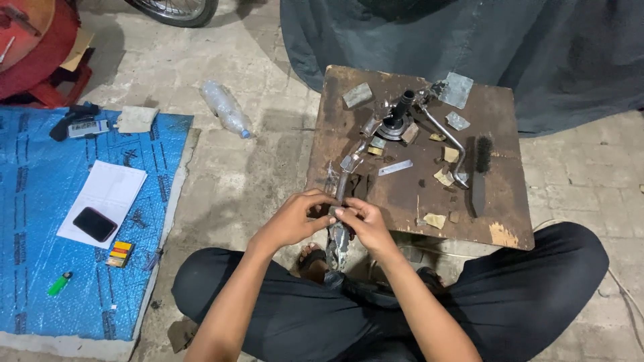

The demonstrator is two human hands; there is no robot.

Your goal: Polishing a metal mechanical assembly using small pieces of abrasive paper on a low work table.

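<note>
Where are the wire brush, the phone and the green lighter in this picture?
wire brush [482,155], head view, on its dark bristles at the board's right side.
phone [94,224], head view, middle of its black screen, lying on white paper.
green lighter [59,284], head view, middle of its body on the blue sheet.

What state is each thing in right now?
Left hand: gripping the metal part.
Right hand: gripping it too.
Metal part: lying across the board's edge.
Board: flat, littered with scraps.
Brush: lying flat.
Bottle: on its side.
Phone: screen dark.
</note>
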